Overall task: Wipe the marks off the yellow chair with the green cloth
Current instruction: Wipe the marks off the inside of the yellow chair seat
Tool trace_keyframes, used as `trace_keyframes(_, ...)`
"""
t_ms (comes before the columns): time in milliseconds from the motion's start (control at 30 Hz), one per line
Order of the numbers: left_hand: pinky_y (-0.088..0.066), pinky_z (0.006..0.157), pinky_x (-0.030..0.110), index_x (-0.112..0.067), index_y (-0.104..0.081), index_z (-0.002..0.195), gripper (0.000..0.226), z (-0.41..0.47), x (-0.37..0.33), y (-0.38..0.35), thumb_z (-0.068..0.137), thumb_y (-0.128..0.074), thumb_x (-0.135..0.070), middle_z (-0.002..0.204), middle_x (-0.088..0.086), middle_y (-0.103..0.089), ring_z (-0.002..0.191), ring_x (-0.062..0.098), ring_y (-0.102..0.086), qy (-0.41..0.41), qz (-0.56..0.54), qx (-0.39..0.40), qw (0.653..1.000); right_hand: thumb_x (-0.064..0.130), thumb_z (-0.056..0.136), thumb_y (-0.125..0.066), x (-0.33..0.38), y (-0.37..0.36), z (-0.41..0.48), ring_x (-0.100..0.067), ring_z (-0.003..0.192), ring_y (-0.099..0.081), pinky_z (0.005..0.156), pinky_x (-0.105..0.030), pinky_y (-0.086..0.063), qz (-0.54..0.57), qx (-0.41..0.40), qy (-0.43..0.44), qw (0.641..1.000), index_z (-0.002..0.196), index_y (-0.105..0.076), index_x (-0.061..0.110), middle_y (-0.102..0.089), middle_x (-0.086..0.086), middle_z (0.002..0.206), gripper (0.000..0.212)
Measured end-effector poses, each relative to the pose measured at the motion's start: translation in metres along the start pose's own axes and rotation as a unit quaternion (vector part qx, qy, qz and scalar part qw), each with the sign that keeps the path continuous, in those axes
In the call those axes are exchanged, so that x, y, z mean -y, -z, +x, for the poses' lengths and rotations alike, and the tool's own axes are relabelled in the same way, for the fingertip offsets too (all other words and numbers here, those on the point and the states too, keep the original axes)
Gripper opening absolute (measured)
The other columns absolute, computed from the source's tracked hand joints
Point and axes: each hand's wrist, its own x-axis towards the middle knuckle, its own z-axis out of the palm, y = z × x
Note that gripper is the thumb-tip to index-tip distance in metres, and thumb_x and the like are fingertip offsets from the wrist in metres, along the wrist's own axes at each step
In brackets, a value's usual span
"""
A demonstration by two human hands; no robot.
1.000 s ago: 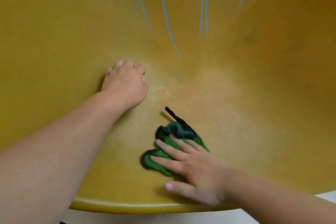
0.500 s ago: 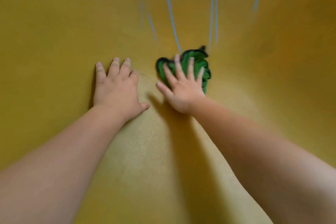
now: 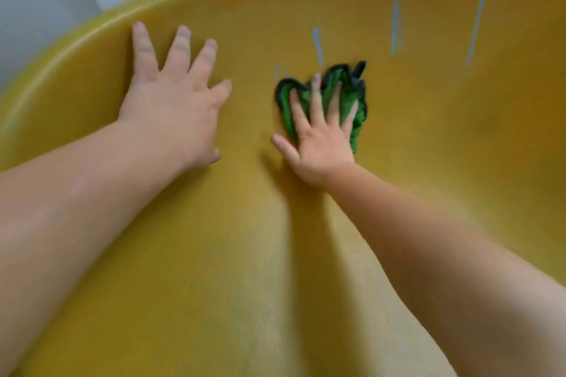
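The yellow chair (image 3: 214,254) fills almost the whole view. The green cloth (image 3: 352,92) sits bunched up on the chair's curved back, about in the middle, a good way below the top rim. It has a dark edge.

The right hand (image 3: 321,144) lies flat on the cloth. Its fingers (image 3: 316,98) are straight and spread out, and they press the cloth onto the chair. The thumb sticks out to the left and touches the bare chair.

The left hand (image 3: 171,107) lies flat on the chair too, closer to the left side of the rim and apart from the cloth. Its fingers are spread wide and it holds nothing.

Blue marks (image 3: 395,26) run up and down on the chair's back. One is just above the cloth, right by the fingertips. Two more are over to the right, nearer the top rim.

Behind the rim are grey, blurry things that are too fuzzy to make out.
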Motion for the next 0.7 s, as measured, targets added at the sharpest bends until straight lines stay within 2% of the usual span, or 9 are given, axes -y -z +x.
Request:
trace_keyframes(67, -0.005, 0.112, 0.072, -0.035, 0.0, 0.155, 0.108, 0.007, 0.017, 0.004, 0.07, -0.044, -0.084, 0.163, 0.011, 0.015, 0.15, 0.037, 0.006, 0.003, 0.028, -0.033, 0.999, 0.079, 0.094, -0.015, 0.036, -0.012, -0.033, -0.042, 0.155, -0.003, 0.12, -0.065, 0.007, 0.0, 0.061, 0.141, 0.988, 0.161, 0.006, 0.033, 0.025, -0.001, 0.168, 0.085)
trace_keyframes(133, -0.007, 0.113, 0.07, -0.032, 0.01, 0.155, 0.118, 0.008, 0.036, 0.007, 0.066, -0.044, -0.087, 0.162, 0.013, 0.017, 0.149, 0.04, 0.005, 0.021, 0.034, -0.069, 0.997, 0.076, 0.096, -0.018, 0.027, -0.012, -0.044, -0.037, 0.153, -0.02, 0.124, -0.055, 0.003, -0.013, 0.086, 0.237, 0.968, 0.161, -0.001, 0.037, 0.017, 0.006, 0.169, 0.078)
trace_keyframes(233, -0.022, 0.113, 0.063, -0.025, 0.018, 0.153, 0.135, 0.008, 0.057, 0.008, 0.059, -0.054, -0.089, 0.161, 0.019, 0.006, 0.144, 0.043, -0.015, 0.051, -0.033, -0.07, 0.996, 0.074, 0.096, -0.024, -0.036, 0.0, -0.016, -0.03, 0.147, -0.036, 0.118, -0.045, -0.014, -0.083, 0.031, 0.259, 0.962, 0.158, -0.023, 0.045, -0.007, 0.008, 0.17, 0.068)
trace_keyframes(300, -0.039, 0.101, 0.052, -0.022, 0.013, 0.154, 0.143, 0.009, 0.061, 0.008, 0.051, -0.059, -0.091, 0.153, 0.023, -0.018, 0.128, 0.042, -0.038, 0.056, -0.089, -0.057, 0.993, 0.074, 0.095, -0.026, -0.072, 0.014, 0.01, -0.034, 0.15, -0.03, 0.121, -0.055, -0.009, -0.134, -0.025, 0.183, 0.974, 0.156, -0.025, 0.048, -0.011, 0.004, 0.17, 0.066)
trace_keyframes(367, -0.044, 0.089, 0.047, -0.021, 0.005, 0.155, 0.149, 0.01, 0.059, 0.011, 0.042, -0.056, -0.095, 0.133, 0.021, -0.034, 0.11, 0.038, -0.046, 0.063, -0.114, -0.06, 0.99, 0.076, 0.096, -0.025, -0.073, 0.026, 0.033, -0.042, 0.155, -0.01, 0.12, -0.069, 0.0, -0.143, -0.078, 0.113, 0.98, 0.158, -0.02, 0.046, -0.002, -0.004, 0.171, 0.069)
trace_keyframes(500, -0.044, 0.084, 0.046, -0.022, 0.001, 0.155, 0.156, 0.011, 0.054, 0.013, 0.031, -0.055, -0.098, 0.124, 0.019, -0.036, 0.103, 0.037, -0.046, 0.074, -0.117, -0.04, 0.99, 0.082, 0.09, -0.017, 0.012, 0.028, 0.06, -0.049, 0.152, 0.013, 0.115, -0.072, 0.013, -0.029, -0.135, -0.034, 0.99, 0.162, -0.002, 0.031, 0.02, -0.012, 0.167, 0.089)
trace_keyframes(533, -0.043, 0.084, 0.046, -0.022, 0.0, 0.155, 0.157, 0.011, 0.054, 0.013, 0.03, -0.057, -0.098, 0.124, 0.019, -0.035, 0.103, 0.037, -0.045, 0.076, -0.12, -0.038, 0.989, 0.082, 0.09, -0.019, 0.038, 0.022, 0.055, -0.049, 0.152, 0.014, 0.115, -0.072, 0.013, -0.006, -0.124, -0.009, 0.992, 0.162, 0.0, 0.027, 0.021, -0.013, 0.166, 0.093)
trace_keyframes(600, -0.043, 0.084, 0.046, -0.021, -0.001, 0.155, 0.158, 0.01, 0.053, 0.014, 0.03, -0.059, -0.096, 0.124, 0.019, -0.035, 0.103, 0.038, -0.045, 0.079, -0.122, -0.038, 0.989, 0.083, 0.089, -0.023, 0.076, 0.006, 0.031, -0.046, 0.152, 0.016, 0.117, -0.07, 0.009, 0.015, -0.076, 0.117, 0.99, 0.162, -0.001, 0.025, 0.023, -0.011, 0.165, 0.096)
trace_keyframes(700, -0.042, 0.084, 0.046, -0.02, 0.0, 0.155, 0.159, 0.008, 0.053, 0.017, 0.029, -0.06, -0.096, 0.126, 0.018, -0.034, 0.104, 0.037, -0.045, 0.08, -0.124, -0.026, 0.989, 0.081, 0.089, -0.026, 0.052, 0.0, 0.023, -0.036, 0.154, 0.008, 0.121, -0.063, 0.009, -0.033, -0.062, 0.274, 0.959, 0.162, -0.017, 0.025, 0.011, -0.005, 0.166, 0.092)
